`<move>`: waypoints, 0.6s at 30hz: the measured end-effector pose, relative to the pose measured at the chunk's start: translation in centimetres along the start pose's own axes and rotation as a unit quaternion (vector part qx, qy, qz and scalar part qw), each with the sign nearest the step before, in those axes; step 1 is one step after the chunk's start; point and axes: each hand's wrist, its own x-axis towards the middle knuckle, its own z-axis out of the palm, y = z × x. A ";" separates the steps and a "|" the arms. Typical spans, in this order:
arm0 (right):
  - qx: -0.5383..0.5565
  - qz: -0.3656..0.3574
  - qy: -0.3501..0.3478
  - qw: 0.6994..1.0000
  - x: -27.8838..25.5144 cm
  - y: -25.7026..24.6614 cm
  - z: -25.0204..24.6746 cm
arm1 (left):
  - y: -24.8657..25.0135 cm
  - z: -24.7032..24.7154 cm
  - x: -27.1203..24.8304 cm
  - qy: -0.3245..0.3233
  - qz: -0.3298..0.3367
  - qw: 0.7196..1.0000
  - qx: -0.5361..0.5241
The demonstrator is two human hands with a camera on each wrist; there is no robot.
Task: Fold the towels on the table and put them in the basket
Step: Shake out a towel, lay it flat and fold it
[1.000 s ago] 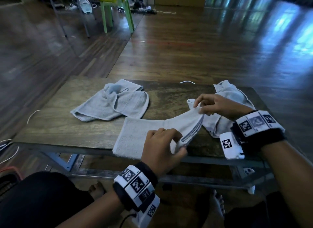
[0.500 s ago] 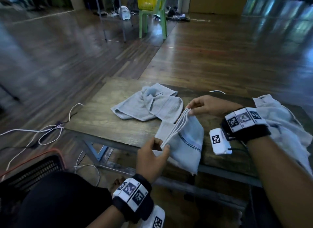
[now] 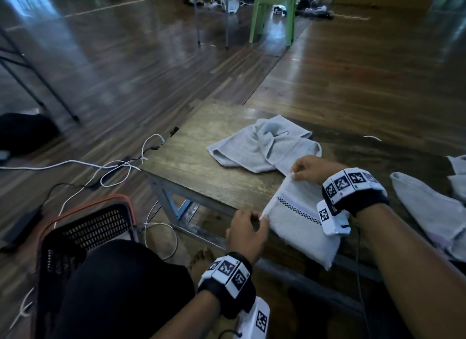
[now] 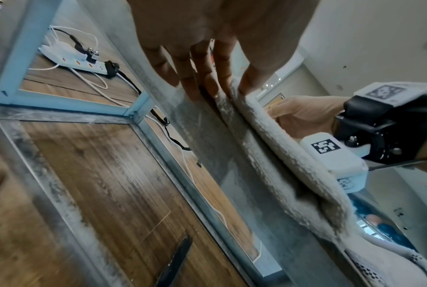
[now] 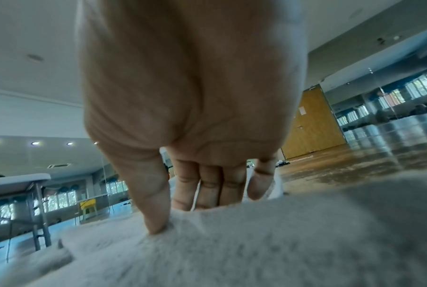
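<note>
A folded pale grey towel [image 3: 300, 227] with a checked stripe lies at the near edge of the wooden table [image 3: 201, 172], one corner hanging over. My left hand [image 3: 254, 220] pinches its near left corner; in the left wrist view the fingers [image 4: 222, 81] clamp the folded edge of the towel [image 4: 276, 139]. My right hand [image 3: 297, 171] pinches the far corner; in the right wrist view its thumb [image 5: 156, 217] presses into the towel [image 5: 232, 248]. The black basket [image 3: 83, 235] with an orange rim sits on the floor at the lower left, partly hidden by my knee.
A crumpled grey towel [image 3: 262, 144] lies further back on the table. Another loose towel [image 3: 428, 207] is at the right. White cables [image 3: 121, 167] trail over the floor left of the table. A green chair [image 3: 272, 13] stands far behind.
The towel went from a long strip to a folded packet held up by both hands, and now lies flat at the table's near edge. My view has swung left, showing the basket.
</note>
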 end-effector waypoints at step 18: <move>-0.160 0.010 0.029 0.987 -2.0 -0.9 1.8 | 0.2 0.5 0.1 -0.018 -0.110 0.967 -0.230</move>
